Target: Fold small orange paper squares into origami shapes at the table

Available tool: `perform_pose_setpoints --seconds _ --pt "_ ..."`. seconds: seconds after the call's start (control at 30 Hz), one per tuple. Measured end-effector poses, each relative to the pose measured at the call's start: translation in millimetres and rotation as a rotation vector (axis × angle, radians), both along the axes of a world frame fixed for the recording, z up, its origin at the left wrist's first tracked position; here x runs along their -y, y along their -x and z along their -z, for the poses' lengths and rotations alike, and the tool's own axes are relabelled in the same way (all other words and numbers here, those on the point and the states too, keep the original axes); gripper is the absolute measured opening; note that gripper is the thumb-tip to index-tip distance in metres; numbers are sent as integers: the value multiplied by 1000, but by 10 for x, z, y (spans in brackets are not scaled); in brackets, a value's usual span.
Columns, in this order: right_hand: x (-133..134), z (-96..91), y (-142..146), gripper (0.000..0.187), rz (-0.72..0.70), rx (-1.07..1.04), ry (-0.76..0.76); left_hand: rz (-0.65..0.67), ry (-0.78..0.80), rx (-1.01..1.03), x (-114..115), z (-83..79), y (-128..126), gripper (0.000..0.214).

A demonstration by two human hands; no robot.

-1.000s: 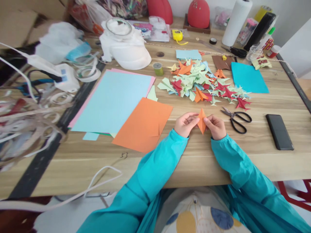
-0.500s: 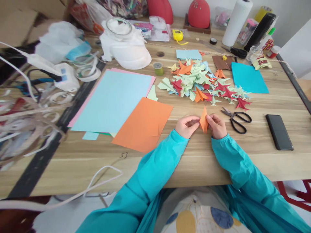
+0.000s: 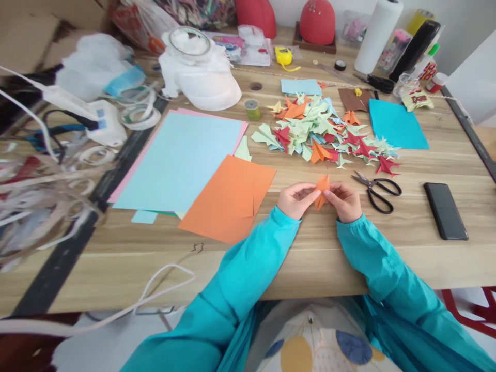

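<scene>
Between my hands is a small folded orange origami paper (image 3: pixel 321 191), its pointed tips spread at the top. My left hand (image 3: pixel 297 200) pinches its left side between thumb and fingers. From the other side my right hand (image 3: pixel 344 200) grips it, thumb on the front. Both hands are just above the wooden table near its front edge. Beyond them lies a pile of folded paper cranes (image 3: pixel 318 124) in green, red, orange and blue. Black-handled scissors (image 3: pixel 377 187) rest right of my right hand. An orange paper sheet (image 3: pixel 228 201) lies to the left.
Light blue sheets (image 3: pixel 182 160) overlap pink ones on the left. A phone (image 3: pixel 445 211) lies at the right, a turquoise paper square (image 3: pixel 399 124) behind it. A thread spool (image 3: pixel 252 110) stands near a white cap (image 3: pixel 209 85). Cords and tape rolls (image 3: pixel 141 111) crowd the far left.
The orange origami paper has turned and tilted, and its top points now spread apart. My left thumb has moved onto its front, and both hands have closed in slightly.
</scene>
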State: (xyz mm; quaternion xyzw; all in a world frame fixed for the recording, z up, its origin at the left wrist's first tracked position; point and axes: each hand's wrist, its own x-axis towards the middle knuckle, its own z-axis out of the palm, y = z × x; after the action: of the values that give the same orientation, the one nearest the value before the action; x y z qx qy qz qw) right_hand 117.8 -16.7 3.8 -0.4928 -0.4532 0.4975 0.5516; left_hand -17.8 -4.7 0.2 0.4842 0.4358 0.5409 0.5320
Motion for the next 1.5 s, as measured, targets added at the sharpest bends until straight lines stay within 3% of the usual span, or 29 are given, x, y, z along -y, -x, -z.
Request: perform_pose_setpoints --seconds 0.13,0.3,0.6,1.03,1.33,1.5 --pt "-7 4 1 42 -12 -43 30 -18 12 -25 -20 -4 1 24" --pt "7 -7 1 28 -63 67 23 -7 60 -18 -40 1 21 27" --pt "25 -12 -7 26 -24 151 -27 92 81 -11 -25 -18 26 30" --pt "38 39 -27 27 -46 196 -57 92 135 42 -3 -70 18 34" --pt "74 33 21 30 -190 221 17 128 -49 -160 -6 -50 39 24" --pt "65 34 9 30 -200 238 42 94 27 -72 -10 -72 54 26"
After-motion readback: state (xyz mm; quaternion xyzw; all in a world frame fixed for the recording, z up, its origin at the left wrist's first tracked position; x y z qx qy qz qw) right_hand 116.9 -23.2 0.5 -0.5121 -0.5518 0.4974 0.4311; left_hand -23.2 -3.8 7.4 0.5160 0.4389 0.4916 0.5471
